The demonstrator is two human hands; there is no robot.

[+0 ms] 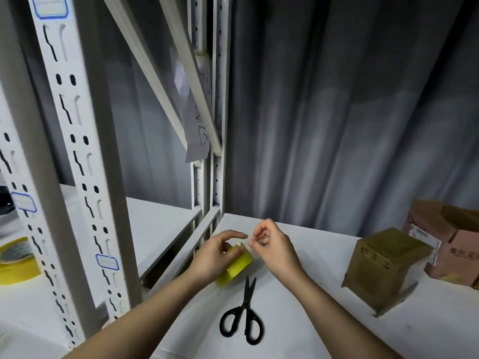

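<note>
Grips tape roll (238, 263) with left hand (211, 255): fingers curled over the top, palm against its left side. Sits yellow and glossy, tipped on its edge, low over the white table (427, 332) near the far left corner, close beside the shelf rack (77, 156). Cannot tell whether touching the tabletop or raised just off it.

Pinches with right hand (274, 246) at the roll's upper edge: thumb and forefinger closed tip to tip, remaining fingers curled loosely above the palm. Cannot make out any strip between those fingertips, being too thin and clear.

Finds black-handled scissors (242, 314) flat on the table just in front of the roll, blades shut and pointing toward it, apart from both hands. Finds an olive box (383, 268) upright to the right, well apart from the hands. Finds a pinkish carton (451, 242) behind it at the table's right edge, flaps open.

Records a second, larger roll of yellow tape (15, 263) on the rack's shelf at far left. Records a sheet of paper (195, 125) hanging from a crossbar and a grey curtain (337, 112) behind.
</note>
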